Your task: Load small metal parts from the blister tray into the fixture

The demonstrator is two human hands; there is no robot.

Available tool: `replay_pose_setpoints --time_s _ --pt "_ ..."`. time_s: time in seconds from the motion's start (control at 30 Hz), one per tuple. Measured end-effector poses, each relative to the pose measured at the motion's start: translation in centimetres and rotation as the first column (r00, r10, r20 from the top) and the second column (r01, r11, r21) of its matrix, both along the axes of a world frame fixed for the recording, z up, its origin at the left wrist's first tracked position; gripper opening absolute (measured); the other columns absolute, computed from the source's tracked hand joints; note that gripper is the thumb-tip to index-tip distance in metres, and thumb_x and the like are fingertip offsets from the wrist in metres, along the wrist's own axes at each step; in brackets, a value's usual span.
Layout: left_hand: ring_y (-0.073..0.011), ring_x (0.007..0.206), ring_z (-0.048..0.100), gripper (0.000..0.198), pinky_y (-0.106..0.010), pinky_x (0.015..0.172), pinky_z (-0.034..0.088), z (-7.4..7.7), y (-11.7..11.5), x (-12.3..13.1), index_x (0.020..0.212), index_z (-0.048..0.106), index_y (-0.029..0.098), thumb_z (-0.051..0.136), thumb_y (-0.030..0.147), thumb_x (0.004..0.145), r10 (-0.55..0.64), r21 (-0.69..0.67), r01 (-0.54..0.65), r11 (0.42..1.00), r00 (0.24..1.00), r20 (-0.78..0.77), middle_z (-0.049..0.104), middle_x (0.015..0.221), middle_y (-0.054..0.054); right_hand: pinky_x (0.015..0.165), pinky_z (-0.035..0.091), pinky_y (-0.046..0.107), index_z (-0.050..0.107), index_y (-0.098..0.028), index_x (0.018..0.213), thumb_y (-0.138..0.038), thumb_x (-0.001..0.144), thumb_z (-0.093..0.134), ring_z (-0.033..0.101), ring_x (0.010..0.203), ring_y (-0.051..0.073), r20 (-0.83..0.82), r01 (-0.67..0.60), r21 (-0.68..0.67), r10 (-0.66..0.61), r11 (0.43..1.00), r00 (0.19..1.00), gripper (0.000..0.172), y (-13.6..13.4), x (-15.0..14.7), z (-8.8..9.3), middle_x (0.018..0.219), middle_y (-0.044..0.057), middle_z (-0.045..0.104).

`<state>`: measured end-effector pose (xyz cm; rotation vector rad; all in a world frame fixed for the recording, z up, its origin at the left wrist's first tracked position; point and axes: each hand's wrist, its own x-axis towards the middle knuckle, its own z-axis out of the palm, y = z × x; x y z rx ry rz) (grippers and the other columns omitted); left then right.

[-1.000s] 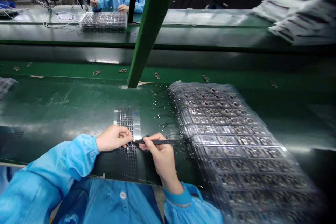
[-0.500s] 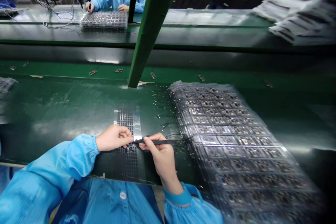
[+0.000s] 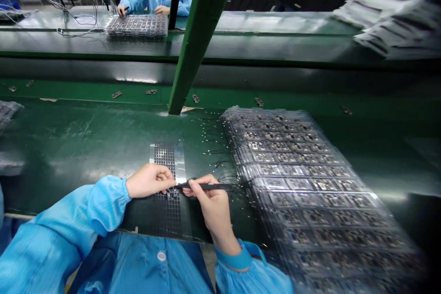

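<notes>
Head view: right hand (image 3: 214,206) pinching black tweezers (image 3: 203,186) between thumb and fingers. Long axis left-right across the green bench (image 3: 69,147), tips pointing left at small dark parts (image 3: 169,195) on a perforated metal strip (image 3: 164,156), near side. Left hand (image 3: 149,181) curled just beside the tips, grip unclear. Step in hand: apparently fine tweezer work on the strip; next move seemingly calls for steady tips. Film-wrapped trays of circuit boards (image 3: 303,183) to the right.

The stacked trays (image 3: 327,234) blur rightward, and parts (image 3: 169,195) on the mesh sheet (image 3: 164,156) are too small to tell.
</notes>
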<state>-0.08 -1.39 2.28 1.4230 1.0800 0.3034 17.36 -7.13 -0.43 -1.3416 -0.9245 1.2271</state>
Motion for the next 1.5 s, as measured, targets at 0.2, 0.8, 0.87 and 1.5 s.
replay_pose_setpoints --time_s 0.2,0.8,0.87,1.5 --pt "-0.0131 0.057 0.062 0.018 -0.021 0.054 0.045 0.0 0.1 0.0 0.072 0.058 0.015 0.06 0.032 0.077 -0.007 -0.012 0.007 1.0 1.0 0.005 0.059 0.057 0.002 0.059 0.055 0.027 0.058 -0.019 0.069 -0.041 0.073 0.072 0.065 0.059 0.017 0.033 -0.013 0.025 0.012 1.0 0.999 0.026 0.0 0.1 0.0 0.061 0.001 0.065" --pt "-0.0116 0.056 0.061 0.012 -0.02 0.056 0.044 -0.5 -0.1 0.0 0.073 0.058 0.014 0.056 0.025 0.078 -0.006 0.082 0.004 0.997 1.0 0.026 0.059 0.056 0.002 0.057 0.055 0.028 0.058 -0.018 0.068 -0.04 0.076 0.069 0.065 0.058 0.017 0.103 0.014 0.088 -0.023 0.996 0.994 0.026 -0.3 -0.1 0.5 0.06 0.002 0.064" --pt "-0.0114 0.056 0.061 0.012 -0.02 0.057 0.044 -0.4 -0.1 -0.1 0.073 0.059 0.014 0.057 0.024 0.078 0.01 0.088 -0.013 0.996 0.999 0.036 0.059 0.056 0.002 0.057 0.055 0.027 0.058 -0.018 0.068 -0.039 0.076 0.069 0.065 0.056 0.016 0.083 0.032 0.103 -0.04 0.994 0.996 0.025 -0.4 0.0 0.2 0.059 0.001 0.064" --pt "-0.0106 0.057 0.057 0.019 -0.02 0.055 0.044 -0.6 0.0 -0.5 0.075 0.063 0.014 0.056 0.031 0.08 0.063 0.227 -0.062 0.972 0.998 0.003 0.061 0.06 0.001 0.066 0.052 0.022 0.053 -0.023 0.096 -0.026 0.069 0.075 0.062 0.07 0.011 -0.085 -0.202 -0.033 0.198 0.979 0.976 0.034 0.4 -1.5 0.3 0.083 -0.001 0.065"
